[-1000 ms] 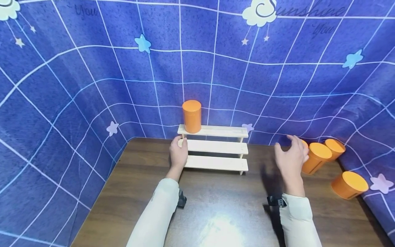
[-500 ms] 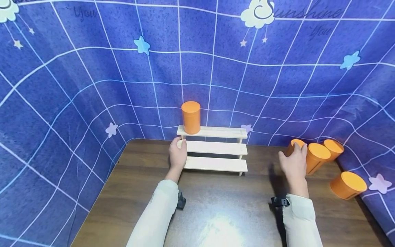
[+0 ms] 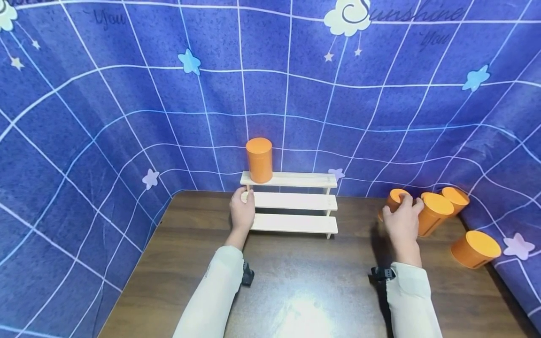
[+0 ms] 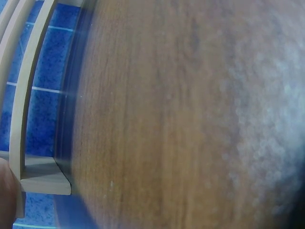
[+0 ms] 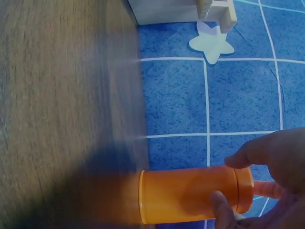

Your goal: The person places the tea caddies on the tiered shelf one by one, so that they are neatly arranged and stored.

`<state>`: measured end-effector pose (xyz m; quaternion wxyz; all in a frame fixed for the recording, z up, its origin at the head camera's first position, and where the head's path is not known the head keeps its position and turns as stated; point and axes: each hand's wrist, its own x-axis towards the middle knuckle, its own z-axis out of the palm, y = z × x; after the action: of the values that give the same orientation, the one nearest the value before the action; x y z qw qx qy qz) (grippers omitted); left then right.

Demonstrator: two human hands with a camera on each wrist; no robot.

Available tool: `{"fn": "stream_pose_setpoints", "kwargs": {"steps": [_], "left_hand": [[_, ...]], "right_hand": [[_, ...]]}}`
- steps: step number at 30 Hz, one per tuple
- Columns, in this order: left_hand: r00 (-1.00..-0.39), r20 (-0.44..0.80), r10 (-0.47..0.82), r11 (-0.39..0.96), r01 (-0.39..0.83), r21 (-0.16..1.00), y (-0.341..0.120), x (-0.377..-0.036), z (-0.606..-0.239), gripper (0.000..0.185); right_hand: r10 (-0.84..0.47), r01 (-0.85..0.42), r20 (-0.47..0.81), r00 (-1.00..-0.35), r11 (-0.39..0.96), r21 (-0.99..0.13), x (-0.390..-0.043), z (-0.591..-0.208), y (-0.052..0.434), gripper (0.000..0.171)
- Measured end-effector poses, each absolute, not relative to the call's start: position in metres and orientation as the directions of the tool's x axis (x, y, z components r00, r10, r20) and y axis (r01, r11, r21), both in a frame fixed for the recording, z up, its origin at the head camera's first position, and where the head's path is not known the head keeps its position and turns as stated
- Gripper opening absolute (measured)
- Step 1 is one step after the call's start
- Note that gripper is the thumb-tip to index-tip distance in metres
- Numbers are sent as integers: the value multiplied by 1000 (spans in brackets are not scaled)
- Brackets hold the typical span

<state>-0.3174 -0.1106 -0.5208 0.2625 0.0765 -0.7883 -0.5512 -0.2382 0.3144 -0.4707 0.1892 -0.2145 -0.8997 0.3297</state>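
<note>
An orange canister is held near its lid end by the right hand, the thumb and fingers curled round it; in the right wrist view the same canister is seen with the thumb below and a finger above its lidded end. The canister stands on the brown table at the right rear, close to the blue checked cloth, and is just beside a second orange canister. A third canister is set behind that one, and a fourth canister is placed apart, nearer the right edge of the table.

The left end of a pale wooden three-step rack is gripped by the left hand, the thumb being laid at the middle step. How far the remaining fingers are closed cannot be told, as they are hidden behind the hand. In the left wrist view only the edge of the rack, the table top and a sliver of the hand are shown, much blurred.

On the top step of the rack, at its left end, one more orange canister is stood upright. Both forearms are covered by pale sleeves, and a dark strap is worn at each wrist
</note>
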Motion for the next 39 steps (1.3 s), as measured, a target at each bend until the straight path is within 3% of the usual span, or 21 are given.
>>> {"fn": "stream_pose_setpoints", "kwargs": {"steps": [5,11,14,23,39], "left_hand": [[-853,323,-410,380,162,911,-111,-317,-523,27],[-853,331,-404,377,175,910,-111,-318,-523,28],[-853,332,-403,379,175,909,-111,-319,-522,28],[-846,347,-405,378,191,906,-111,-319,-522,27],[-862,313,-399,377,157,913,-110,-317,-519,28]], "right_hand": [[526,237,195,-828,642,-729,-243,-479,316,67],[536,192,166,-828,548,-814,-249,-492,318,101],[556,201,143,-819,510,-837,-251,-499,321,108],[595,218,107,-796,447,-868,-254,-510,327,81],[525,166,89,-846,419,-893,-257,-488,300,78]]}}
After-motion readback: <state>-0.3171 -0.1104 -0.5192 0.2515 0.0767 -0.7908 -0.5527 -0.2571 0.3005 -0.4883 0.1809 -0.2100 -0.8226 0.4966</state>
